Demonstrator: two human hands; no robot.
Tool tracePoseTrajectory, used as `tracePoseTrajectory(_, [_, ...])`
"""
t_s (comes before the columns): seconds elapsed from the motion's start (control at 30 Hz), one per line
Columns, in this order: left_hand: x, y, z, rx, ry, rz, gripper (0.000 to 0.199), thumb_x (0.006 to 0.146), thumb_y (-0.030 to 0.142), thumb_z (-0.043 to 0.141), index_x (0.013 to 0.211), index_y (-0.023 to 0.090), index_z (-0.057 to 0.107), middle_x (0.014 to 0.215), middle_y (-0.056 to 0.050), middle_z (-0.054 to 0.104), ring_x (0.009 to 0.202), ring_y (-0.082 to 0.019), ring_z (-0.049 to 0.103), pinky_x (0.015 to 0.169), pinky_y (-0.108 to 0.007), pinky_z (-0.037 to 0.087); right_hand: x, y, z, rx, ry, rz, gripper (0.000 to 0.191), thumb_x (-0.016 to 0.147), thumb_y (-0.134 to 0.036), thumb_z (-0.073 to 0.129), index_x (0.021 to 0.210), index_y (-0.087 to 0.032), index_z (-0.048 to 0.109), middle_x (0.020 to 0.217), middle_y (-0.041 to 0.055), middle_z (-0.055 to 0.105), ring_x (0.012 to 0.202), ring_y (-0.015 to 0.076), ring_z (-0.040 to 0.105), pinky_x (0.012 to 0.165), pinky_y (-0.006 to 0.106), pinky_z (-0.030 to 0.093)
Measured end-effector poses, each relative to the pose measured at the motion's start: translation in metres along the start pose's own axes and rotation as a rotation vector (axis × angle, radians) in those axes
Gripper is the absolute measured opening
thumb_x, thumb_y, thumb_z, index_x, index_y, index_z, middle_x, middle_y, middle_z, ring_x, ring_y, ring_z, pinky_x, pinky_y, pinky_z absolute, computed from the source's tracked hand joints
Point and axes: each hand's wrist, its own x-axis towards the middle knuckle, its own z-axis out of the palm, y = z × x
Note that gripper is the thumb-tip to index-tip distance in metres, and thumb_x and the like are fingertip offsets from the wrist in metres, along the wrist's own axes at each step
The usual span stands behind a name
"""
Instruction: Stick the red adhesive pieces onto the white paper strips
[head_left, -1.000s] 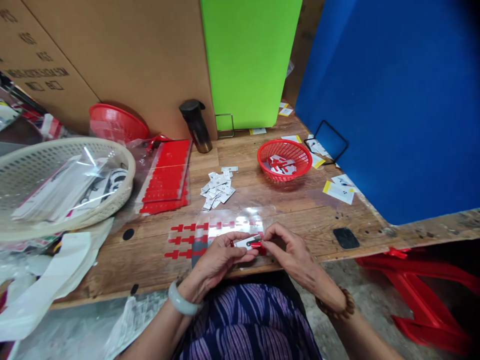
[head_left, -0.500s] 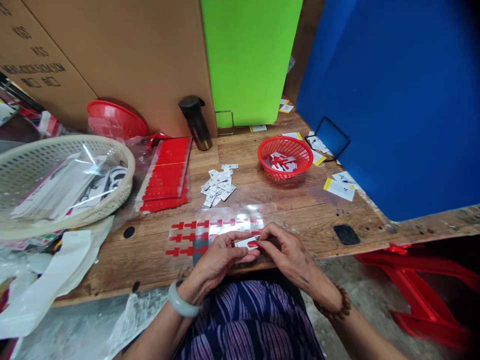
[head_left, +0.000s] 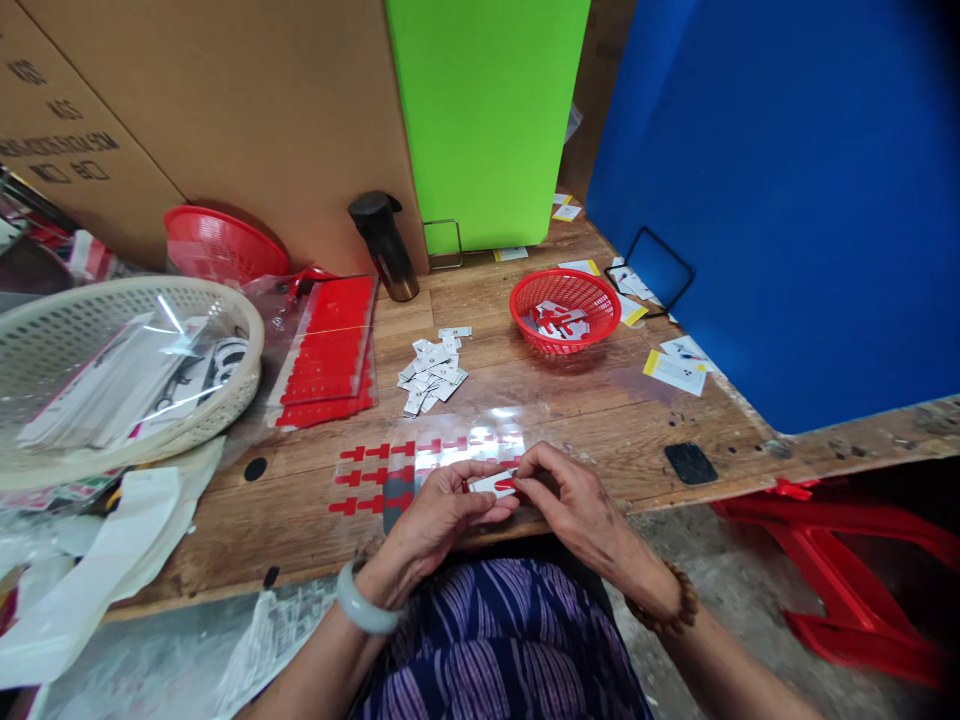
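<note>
The left hand (head_left: 444, 508) pinches the white card (head_left: 486, 485) above the desk (head_left: 247, 530)'s near edge while the right hand (head_left: 571, 500) pinches its red piece (head_left: 504, 485), apparently an application step whose next move calls for aligned pressing.

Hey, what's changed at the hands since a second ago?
The right hand edged left; the red piece now seems to cover the dark patch on the white card. The left hand still holds the card. The card pile and filled red basket stayed put.
</note>
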Motion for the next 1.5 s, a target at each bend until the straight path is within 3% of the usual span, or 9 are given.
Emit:
tracePoseTrajectory(0.53, [0.0, 0.001, 0.002, 0.021, -0.025, 0.02, 0.032, 0.064, 0.004, 0.073, 0.093, 0.009, 0.06, 0.078, -0.01, 0.072, 0.067, -0.015, 0.07, 0.069, -0.021, 0.055, 0.0, 0.001, 0.002, 0.012, -0.003, 0.004, 0.011, 0.085, -0.014, 0.046, 0.078, -0.021, 0.051, 0.075, -0.0022, 0.055, 0.069, 0.0129, 0.051, 0.065, 0.024, 0.038])
tracePoseTrajectory(0.67, [0.002, -0.001, 0.002, 0.072, 0.035, 0.031, 0.032, 0.065, 0.008, 0.075, 0.093, 0.01, 0.059, 0.073, -0.01, 0.073, 0.062, -0.013, 0.069, 0.064, -0.018, 0.053, -0.001, 0.001, 0.004, 0.031, -0.002, 0.013, 0.011, 0.085, -0.014, 0.046, 0.079, -0.021, 0.052, 0.075, -0.0027, 0.054, 0.069, 0.0126, 0.051, 0.065, 0.024, 0.038])
tracePoseTrajectory(1.03, [0.011, -0.009, -0.006, 0.176, 0.013, 0.18, 0.038, 0.06, 0.022, 0.078, 0.091, 0.011, 0.059, 0.067, -0.007, 0.072, 0.061, -0.013, 0.067, 0.061, -0.019, 0.049, -0.004, -0.001, 0.012, 0.101, 0.086, 0.105, 0.009, 0.081, -0.014, 0.051, 0.074, -0.019, 0.052, 0.078, -0.0006, 0.055, 0.076, 0.0143, 0.052, 0.071, 0.026, 0.039])
tracePoseTrajectory(1.13, [0.01, -0.008, -0.006, 0.195, 0.002, 0.166, 0.038, 0.062, 0.022, 0.077, 0.094, 0.011, 0.058, 0.07, -0.008, 0.073, 0.063, -0.013, 0.068, 0.064, -0.02, 0.05, -0.005, -0.003, 0.009, 0.067, 0.105, 0.083, 0.011, 0.081, -0.013, 0.051, 0.073, -0.019, 0.052, 0.082, 0.0003, 0.054, 0.081, 0.0151, 0.052, 0.074, 0.027, 0.038])
tracePoseTrajectory(1.5, [0.007, -0.003, 0.0, 0.147, 0.045, 0.058, 0.037, 0.064, 0.01, 0.074, 0.096, 0.01, 0.057, 0.069, -0.01, 0.073, 0.061, -0.014, 0.07, 0.061, -0.018, 0.053, 0.0, -0.002, 0.006, 0.032, 0.065, 0.131, 0.011, 0.084, -0.011, 0.047, 0.079, -0.02, 0.053, 0.074, -0.0031, 0.055, 0.069, 0.0123, 0.05, 0.065, 0.025, 0.035])
